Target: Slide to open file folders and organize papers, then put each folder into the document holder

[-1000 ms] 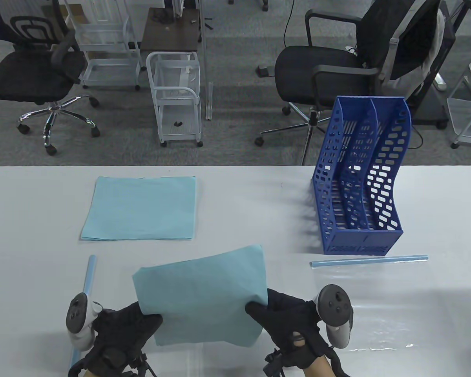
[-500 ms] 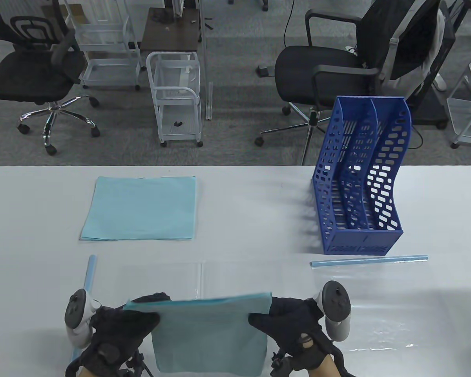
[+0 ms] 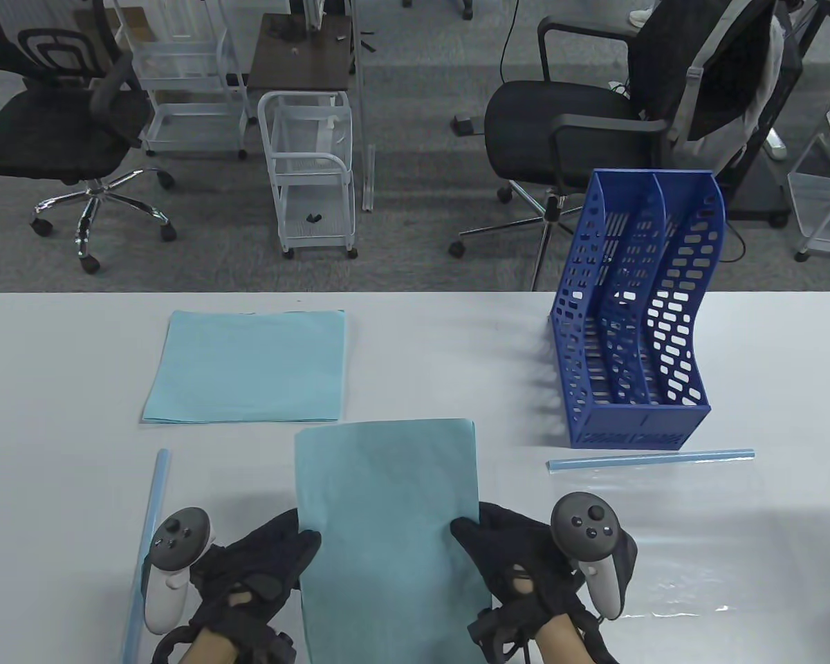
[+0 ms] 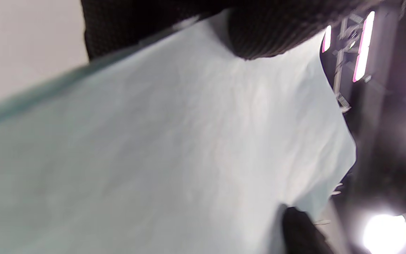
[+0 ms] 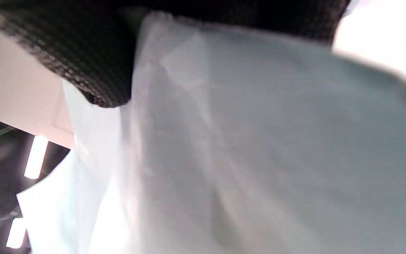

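Observation:
A stack of light blue papers (image 3: 387,526) is held over the table's near edge, its long side pointing away from me. My left hand (image 3: 277,553) grips its left edge, thumb on top. My right hand (image 3: 498,550) grips the right edge the same way. Both wrist views are filled by the blue papers (image 4: 174,151) (image 5: 259,148) with black gloved fingers (image 4: 259,35) (image 5: 93,70) at the top. A second pile of blue papers (image 3: 249,366) lies flat at the far left. The blue document holder (image 3: 636,318) stands at the far right, its slots bare.
A clear file folder (image 3: 698,546) lies flat to the right of my hands, with its blue slide bar (image 3: 650,460) just in front of the holder. Another blue slide bar (image 3: 149,526) lies left of my left hand. Office chairs and white carts stand beyond the table.
The paper stack went from tilted and spread, to upright on its edge, and now faces up with its long side pointing away. Both hands kept hold of its sides throughout.

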Tool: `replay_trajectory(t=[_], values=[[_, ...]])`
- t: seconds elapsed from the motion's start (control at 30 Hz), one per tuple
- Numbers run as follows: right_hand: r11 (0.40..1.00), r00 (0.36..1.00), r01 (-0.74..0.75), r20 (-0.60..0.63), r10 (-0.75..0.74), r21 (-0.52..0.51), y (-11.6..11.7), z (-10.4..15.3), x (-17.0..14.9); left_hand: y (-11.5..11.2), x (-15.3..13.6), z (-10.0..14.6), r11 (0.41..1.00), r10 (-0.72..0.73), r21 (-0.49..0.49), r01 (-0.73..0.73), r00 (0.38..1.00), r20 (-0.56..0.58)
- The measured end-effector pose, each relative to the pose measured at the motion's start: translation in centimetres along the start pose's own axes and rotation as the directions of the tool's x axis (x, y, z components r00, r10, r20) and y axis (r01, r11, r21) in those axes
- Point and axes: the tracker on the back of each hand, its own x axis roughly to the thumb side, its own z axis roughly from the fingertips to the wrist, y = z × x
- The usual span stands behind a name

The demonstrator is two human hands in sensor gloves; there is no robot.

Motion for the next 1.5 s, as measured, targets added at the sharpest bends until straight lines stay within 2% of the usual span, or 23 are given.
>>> replay_trajectory(t=[0.13, 0.37, 0.5, 0.8, 0.93, 1.07, 1.2, 1.5], values=[[0.999, 0.993, -0.030, -0.110, 0.031, 0.012, -1.1, -1.0, -1.7, -1.7, 1.3, -1.8, 0.983, -0.184, -0.012, 0.184, 0.979, -0.087], [0.999, 0.969, -0.030, -0.245, 0.035, 0.026, -1.6, -2.5, -4.5, -3.4, 1.9, -4.8, 0.953, -0.302, -0.088, 0.289, 0.922, -0.243], [0.999, 0.959, -0.040, -0.278, 0.049, 0.036, -1.6, -2.8, -5.1, -4.0, 2.0, -5.3, 0.923, -0.385, -0.101, 0.373, 0.875, -0.292], [0.993, 0.930, -0.102, -0.348, 0.113, 0.050, -0.8, -3.0, -5.9, -4.5, 2.0, -5.4, 0.850, -0.509, -0.061, 0.524, 0.784, -0.356], [0.988, 0.917, -0.139, -0.367, 0.155, 0.069, -0.7, -3.1, -6.0, -4.9, 1.9, -5.5, 0.843, -0.526, -0.105, 0.528, 0.766, -0.369], [0.979, 0.902, -0.193, -0.379, 0.205, 0.071, -0.3, -3.2, -6.1, -5.0, 1.9, -5.5, 0.828, -0.545, -0.101, 0.552, 0.749, -0.377], [0.972, 0.895, -0.223, -0.380, 0.234, 0.072, 0.0, -3.1, -6.0, -5.0, 1.7, -5.6, 0.846, -0.522, -0.119, 0.519, 0.764, -0.380], [0.964, 0.884, -0.255, -0.388, 0.261, 0.068, 0.4, -3.2, -6.1, -4.5, 2.0, -5.0, 0.850, -0.517, -0.121, 0.513, 0.766, -0.382]])
